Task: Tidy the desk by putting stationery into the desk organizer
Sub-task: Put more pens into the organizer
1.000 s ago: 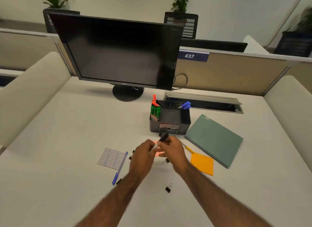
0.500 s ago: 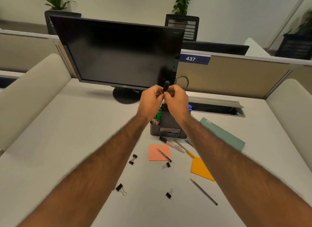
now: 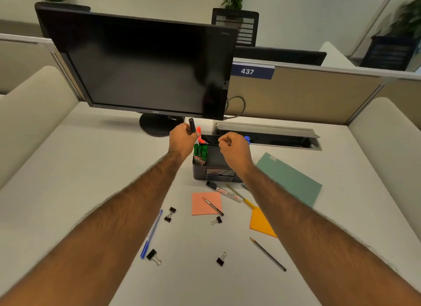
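Whereas both hands met on the black marker [image 3: 192, 125] half a second ago, they are now apart. The left hand [image 3: 182, 139] grips it upright above the far left side of the organizer [image 3: 216, 166], by the green markers [image 3: 200, 154]. The right hand [image 3: 234, 147] hangs clenched, seemingly empty. Dropping the marker in looks next.

Open-plan office: monitor [image 3: 145, 64] on desk [image 3: 68, 169], cubicle partition [image 3: 307, 93] with number plate "437" [image 3: 252, 71], mesh chairs beyond.
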Demonstrator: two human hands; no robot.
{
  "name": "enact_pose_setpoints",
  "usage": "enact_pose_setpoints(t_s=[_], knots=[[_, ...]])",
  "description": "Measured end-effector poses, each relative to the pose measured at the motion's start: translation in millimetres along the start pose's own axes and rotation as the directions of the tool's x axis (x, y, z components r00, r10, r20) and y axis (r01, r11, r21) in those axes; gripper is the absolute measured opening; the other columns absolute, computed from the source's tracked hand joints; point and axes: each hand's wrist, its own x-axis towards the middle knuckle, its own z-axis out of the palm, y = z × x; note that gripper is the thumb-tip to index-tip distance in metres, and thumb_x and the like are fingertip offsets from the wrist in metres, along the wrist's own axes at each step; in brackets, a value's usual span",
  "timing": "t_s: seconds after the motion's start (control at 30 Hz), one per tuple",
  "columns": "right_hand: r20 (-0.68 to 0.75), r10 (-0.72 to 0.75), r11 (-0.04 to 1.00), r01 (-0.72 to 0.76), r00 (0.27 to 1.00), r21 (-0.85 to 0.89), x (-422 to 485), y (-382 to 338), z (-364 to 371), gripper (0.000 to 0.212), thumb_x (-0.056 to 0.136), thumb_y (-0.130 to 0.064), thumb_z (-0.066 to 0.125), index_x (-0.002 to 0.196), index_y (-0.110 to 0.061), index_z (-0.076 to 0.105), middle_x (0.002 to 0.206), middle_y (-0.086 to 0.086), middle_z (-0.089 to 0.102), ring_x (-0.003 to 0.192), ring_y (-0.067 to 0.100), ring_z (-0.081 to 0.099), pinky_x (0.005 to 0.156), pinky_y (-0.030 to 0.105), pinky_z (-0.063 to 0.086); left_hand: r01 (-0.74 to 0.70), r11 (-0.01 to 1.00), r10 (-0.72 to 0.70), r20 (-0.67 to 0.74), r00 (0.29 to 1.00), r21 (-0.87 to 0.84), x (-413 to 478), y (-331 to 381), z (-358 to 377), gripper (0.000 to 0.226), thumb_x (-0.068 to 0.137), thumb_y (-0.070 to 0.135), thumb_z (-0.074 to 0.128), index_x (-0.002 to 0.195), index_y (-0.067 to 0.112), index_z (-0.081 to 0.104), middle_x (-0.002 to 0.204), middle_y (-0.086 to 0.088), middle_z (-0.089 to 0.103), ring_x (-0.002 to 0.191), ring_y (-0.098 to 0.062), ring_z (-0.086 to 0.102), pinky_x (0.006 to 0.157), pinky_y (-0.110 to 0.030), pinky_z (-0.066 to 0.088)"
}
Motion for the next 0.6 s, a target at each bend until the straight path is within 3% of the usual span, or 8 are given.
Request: enact_pose_setpoints(t_s=[0.13,0.27,0.37,0.5,0.6], knots=[[0.042,0.030,0.983,-0.022,0.999,-0.180,-13.6,38.2,-9.3,0.010,0.096,-0.013,0.053,0.096,-0.015,0.063,0.082,0.003,0.065,0.075,0.015,0.062,0.065,0.022,0.049,0.022,1.000,-0.022,0.008,1.000,-0.003,1.5,-5.4,4.6,0.035,0.091,0.030,0.069,0.117,0.008,0.066,0.114,-0.008,0.070,0.106,-0.022,0.067,0.092,-0.036,0.055],[0.048,0.063,0.957,-0.046,0.997,-0.287,-30.3,70.6,-12.0,0.010,0.097,-0.017,0.053,0.094,-0.015,0.062,0.080,0.002,0.064,0.075,0.016,0.061,0.069,0.027,0.052,0.033,0.999,-0.034,0.019,0.999,0.038,1.0,-10.5,6.0,0.032,0.092,0.027,0.068,0.116,0.007,0.066,0.111,-0.008,0.070,0.102,-0.022,0.066,0.092,-0.035,0.053],[0.053,0.080,0.937,-0.057,0.995,-0.344,-40.4,87.7,-10.7,0.013,0.098,-0.019,0.052,0.090,-0.016,0.062,0.078,0.003,0.063,0.074,0.017,0.061,0.071,0.031,0.054,0.025,0.996,-0.027,0.021,0.999,0.086,-0.7,-15.8,4.6,0.027,0.092,0.028,0.068,0.108,0.006,0.066,0.099,-0.006,0.066,0.090,-0.017,0.061,0.081,-0.028,0.051],[0.089,0.097,0.890,-0.047,0.991,-0.454,-52.7,96.5,-5.3,0.017,0.098,-0.021,0.050,0.085,-0.017,0.059,0.076,0.002,0.061,0.072,0.018,0.060,0.070,0.032,0.053,0.040,0.994,-0.038,-0.029,0.999,0.100,-8.0,-24.0,4.1,0.032,0.093,0.028,0.067,0.115,0.006,0.063,0.111,-0.008,0.067,0.095,-0.016,0.058,0.080,-0.025,0.045],[0.181,0.086,0.821,0.033,0.980,-0.571,-61.7,101.4,3.6,0.014,0.096,-0.017,0.051,0.094,-0.015,0.065,0.089,0.004,0.064,0.081,0.020,0.061,0.071,0.032,0.051,0.045,0.995,-0.035,-0.109,0.993,0.086,-26.0,-34.2,5.5,0.025,0.097,0.026,0.062,0.112,0.006,0.064,0.111,-0.009,0.067,0.095,-0.015,0.058,0.078,-0.022,0.043]])
